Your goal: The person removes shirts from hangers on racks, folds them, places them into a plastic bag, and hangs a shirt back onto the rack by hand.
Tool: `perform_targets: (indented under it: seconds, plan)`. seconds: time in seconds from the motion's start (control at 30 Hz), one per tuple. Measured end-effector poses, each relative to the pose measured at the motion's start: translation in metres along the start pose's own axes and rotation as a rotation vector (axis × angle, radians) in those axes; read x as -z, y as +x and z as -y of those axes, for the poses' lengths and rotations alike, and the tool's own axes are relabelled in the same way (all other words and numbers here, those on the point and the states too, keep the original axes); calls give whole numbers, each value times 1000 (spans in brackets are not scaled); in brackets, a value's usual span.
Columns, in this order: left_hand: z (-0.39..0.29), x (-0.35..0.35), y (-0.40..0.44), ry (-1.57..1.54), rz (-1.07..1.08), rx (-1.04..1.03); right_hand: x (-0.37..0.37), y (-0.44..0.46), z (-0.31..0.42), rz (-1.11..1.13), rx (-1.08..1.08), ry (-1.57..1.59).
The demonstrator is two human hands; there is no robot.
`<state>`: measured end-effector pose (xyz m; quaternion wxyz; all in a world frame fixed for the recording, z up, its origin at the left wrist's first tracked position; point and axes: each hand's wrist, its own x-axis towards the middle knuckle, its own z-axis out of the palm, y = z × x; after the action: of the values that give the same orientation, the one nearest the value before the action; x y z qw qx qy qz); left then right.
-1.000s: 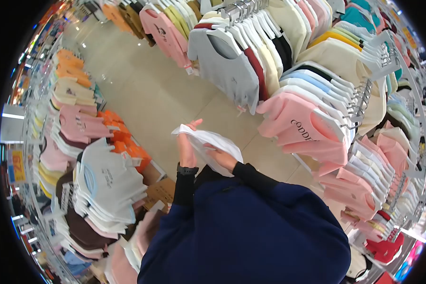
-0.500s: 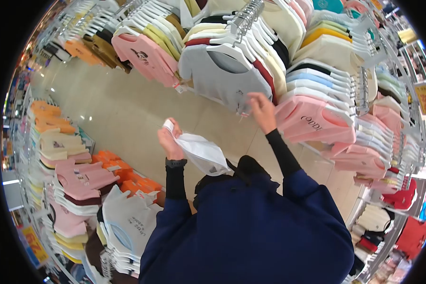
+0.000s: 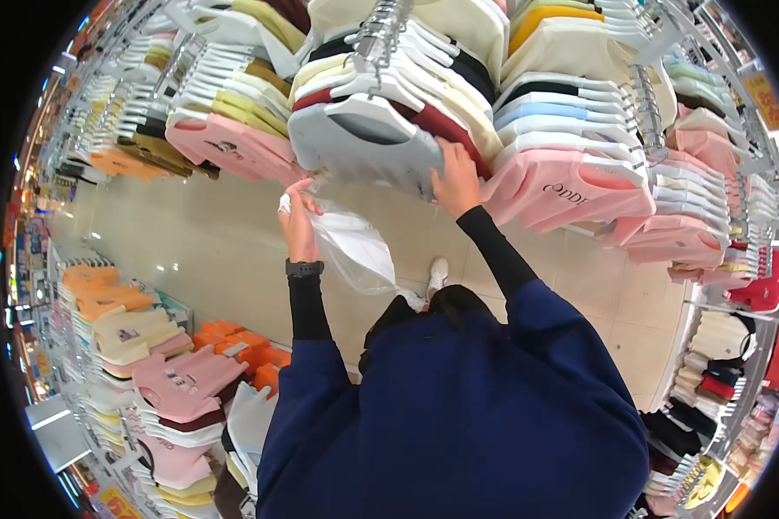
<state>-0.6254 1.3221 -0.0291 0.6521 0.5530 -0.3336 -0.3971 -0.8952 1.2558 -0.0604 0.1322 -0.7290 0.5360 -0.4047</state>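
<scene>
My left hand [image 3: 299, 227], with a dark watch on the wrist, grips the top of a clear plastic bag [image 3: 355, 246] with something white and folded inside. The bag hangs down to the right, over the floor. At the front of a hanging row is a light grey shirt [image 3: 363, 154] on a white hanger. Its right-hand edge is in my right hand [image 3: 457, 183], the fingers closed over the fabric. Just right of that hand hangs a pink shirt [image 3: 571, 186] with dark lettering.
Behind the grey shirt, cream, dark red and black shirts hang on a metal rail [image 3: 381, 35]. Another pink shirt [image 3: 229, 143] hangs to the left. At lower left are a rack with a pink shirt [image 3: 186, 381] and orange packs [image 3: 234, 342]. Tiled floor [image 3: 182, 225] lies between the racks.
My right hand has gone from beside the grey shirt to holding its edge, and the shirt's lower part has lifted. My left hand has moved slightly up and left with the bag.
</scene>
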Motion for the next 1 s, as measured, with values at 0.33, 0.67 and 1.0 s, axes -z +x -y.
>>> perform_targets:
  seconds: [0.33,0.67,1.0]
  plan:
    - [-43,-48,56,218,128,-6,37,-8,15,179,134,41]
    - [-29,-111,66,471,311,-283,70,23,-9,339,224,85]
    - [3,-133,86,514,47,-355,34,67,-11,-66,73,373]
